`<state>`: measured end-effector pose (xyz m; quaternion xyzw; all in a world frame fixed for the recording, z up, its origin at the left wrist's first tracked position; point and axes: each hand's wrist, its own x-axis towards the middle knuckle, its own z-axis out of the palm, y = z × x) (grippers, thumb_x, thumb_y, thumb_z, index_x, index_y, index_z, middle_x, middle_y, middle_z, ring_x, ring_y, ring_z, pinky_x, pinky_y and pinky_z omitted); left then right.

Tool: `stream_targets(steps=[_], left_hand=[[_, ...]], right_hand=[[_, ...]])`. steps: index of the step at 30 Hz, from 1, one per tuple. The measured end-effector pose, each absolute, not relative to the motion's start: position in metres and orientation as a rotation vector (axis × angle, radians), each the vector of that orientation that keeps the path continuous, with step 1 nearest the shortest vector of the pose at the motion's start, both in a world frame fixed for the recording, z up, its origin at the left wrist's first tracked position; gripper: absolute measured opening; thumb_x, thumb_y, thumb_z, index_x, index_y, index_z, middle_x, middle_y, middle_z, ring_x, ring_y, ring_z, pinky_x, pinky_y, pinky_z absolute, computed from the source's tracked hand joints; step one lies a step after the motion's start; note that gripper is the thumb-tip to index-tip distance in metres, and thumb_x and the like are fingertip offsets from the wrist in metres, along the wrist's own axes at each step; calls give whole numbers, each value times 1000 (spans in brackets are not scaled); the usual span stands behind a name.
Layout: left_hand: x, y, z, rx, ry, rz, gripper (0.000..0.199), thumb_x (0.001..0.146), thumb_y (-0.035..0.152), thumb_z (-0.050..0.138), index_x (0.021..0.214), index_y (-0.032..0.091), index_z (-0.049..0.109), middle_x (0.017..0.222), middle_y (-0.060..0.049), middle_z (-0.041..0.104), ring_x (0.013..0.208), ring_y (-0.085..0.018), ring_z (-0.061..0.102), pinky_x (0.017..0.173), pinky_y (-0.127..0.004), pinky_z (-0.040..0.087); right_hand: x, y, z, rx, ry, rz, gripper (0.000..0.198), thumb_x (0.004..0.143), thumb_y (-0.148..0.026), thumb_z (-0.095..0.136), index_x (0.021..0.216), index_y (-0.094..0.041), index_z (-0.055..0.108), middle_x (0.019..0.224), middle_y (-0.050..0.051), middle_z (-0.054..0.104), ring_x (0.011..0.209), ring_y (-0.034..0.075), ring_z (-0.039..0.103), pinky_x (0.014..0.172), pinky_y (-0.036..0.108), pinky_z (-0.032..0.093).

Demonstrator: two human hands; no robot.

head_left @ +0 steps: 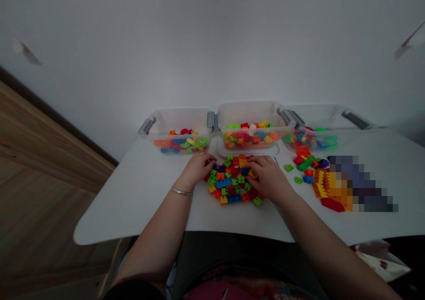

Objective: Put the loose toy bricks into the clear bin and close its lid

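A pile of colourful toy building bricks (223,183) lies on the white table in front of me. At its upper left edge is my left hand (199,167), with a bracelet at the wrist. Its fingers are curled together, and I cannot make out what is between them. My right hand (264,172) reaches over the pile's right side with bent fingers. A yellow brick (253,175) shows between its thumb and fingers, beside a blue brick (245,171).
Three clear plastic boxes stand along the wall: a left box (181,114), a middle box (249,109) and a right box (323,114), each holding coloured pieces. To the right lie loose green bricks (288,168), yellow pieces (320,185), a red piece (333,205) and a pixelated patch.
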<state>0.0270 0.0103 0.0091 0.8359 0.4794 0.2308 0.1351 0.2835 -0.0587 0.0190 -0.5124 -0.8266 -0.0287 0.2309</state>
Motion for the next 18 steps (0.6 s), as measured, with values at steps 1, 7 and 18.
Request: stream_targets(steps=[1, 7, 18], left_hand=[[27, 10, 9, 2424, 1391, 667, 19, 87, 23, 54, 95, 17, 71, 93, -8, 70, 92, -22, 63, 88, -35, 48], [26, 11, 8, 2420, 1371, 671, 19, 88, 23, 53, 94, 17, 71, 91, -7, 71, 89, -20, 64, 84, -33, 49], [27, 10, 10, 2438, 1388, 656, 20, 87, 23, 53, 95, 17, 71, 93, -8, 70, 91, -21, 63, 88, -35, 49]], right_hand=[[282, -59, 18, -1407, -2273, -99, 24, 75, -19, 66, 100, -21, 68, 110, 10, 65, 103, 30, 54, 91, 46, 48], [283, -57, 14, -1280, -2268, -194, 22, 77, -17, 62, 99, -20, 67, 107, 10, 67, 100, 28, 56, 91, 45, 47], [289, -51, 28, -1164, -1767, -62, 25, 80, -23, 59, 105, -23, 63, 99, 7, 69, 90, 23, 62, 82, 42, 51]])
